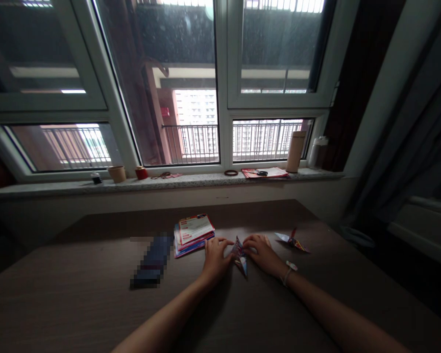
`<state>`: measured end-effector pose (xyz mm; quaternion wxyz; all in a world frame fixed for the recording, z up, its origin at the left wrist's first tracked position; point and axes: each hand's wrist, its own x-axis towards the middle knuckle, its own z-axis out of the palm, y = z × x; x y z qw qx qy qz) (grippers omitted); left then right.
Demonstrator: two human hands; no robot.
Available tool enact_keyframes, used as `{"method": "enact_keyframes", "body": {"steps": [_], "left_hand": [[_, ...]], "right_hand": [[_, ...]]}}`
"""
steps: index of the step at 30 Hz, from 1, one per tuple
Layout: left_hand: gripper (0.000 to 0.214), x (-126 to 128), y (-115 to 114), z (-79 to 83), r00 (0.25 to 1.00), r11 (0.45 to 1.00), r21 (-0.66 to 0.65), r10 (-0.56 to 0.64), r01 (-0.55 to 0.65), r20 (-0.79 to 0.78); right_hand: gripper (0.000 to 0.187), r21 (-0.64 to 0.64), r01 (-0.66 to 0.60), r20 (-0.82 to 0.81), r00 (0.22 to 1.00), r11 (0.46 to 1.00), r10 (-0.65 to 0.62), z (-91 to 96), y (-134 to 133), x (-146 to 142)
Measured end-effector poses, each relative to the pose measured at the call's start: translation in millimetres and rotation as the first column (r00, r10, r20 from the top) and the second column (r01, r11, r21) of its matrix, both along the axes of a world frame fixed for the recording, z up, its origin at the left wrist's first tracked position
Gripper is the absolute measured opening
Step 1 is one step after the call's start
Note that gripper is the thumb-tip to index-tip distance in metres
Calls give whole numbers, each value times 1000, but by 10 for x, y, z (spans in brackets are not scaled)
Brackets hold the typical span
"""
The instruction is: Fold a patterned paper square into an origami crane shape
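A small folded paper piece (240, 256) with a colourful print lies on the dark table (77, 294) between my hands. My left hand (215, 258) pinches its left side, fingers curled on the paper. My right hand (261, 253) presses its right side with bent fingers; a bracelet sits on that wrist. A finished folded paper figure (292, 241) rests on the table just right of my right hand. A stack of printed paper sheets (192, 233) lies left of my left hand.
A dark, pixelated flat object (152, 261) lies further left on the table. On the windowsill (206, 181) stand a tan cup (116, 173), a red pot (141, 172), a tall tan tumbler (295, 151), a jar (318, 152) and papers with scissors (264, 172). A curtain hangs at right.
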<state>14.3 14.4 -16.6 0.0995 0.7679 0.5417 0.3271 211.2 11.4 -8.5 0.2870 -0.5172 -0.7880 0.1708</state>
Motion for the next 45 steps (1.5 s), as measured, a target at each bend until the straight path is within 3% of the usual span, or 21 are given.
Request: {"method": "enact_keyframes", "body": {"steps": [5,10,20,30,37,45], "left_hand": [[31,24,-35,41,997,998,-16,61,-62,-54],[36,11,-37,60,984,991,-19,128,-132,-124],[40,-17,-2,61,976,986,-48,152,-161,-157],[38,-19,-19,88,977,983,-74,154,-166,-146],[39,-17,-14,94,976,982,-79,160,-173,-146],[37,-38,6,78,980,986,-56,149,-157,-128]], "right_hand": [[17,20,5,5,1000,1000,-5,29,-44,-7],[31,42,31,75,997,999,-34,46,-71,-54],[38,172,48,210,974,984,-84,83,-104,-142],[44,110,31,203,978,993,-53,121,-103,-97],[41,180,59,261,960,982,-105,111,-106,-153],[47,137,41,282,956,990,-78,138,-68,-135]]}}
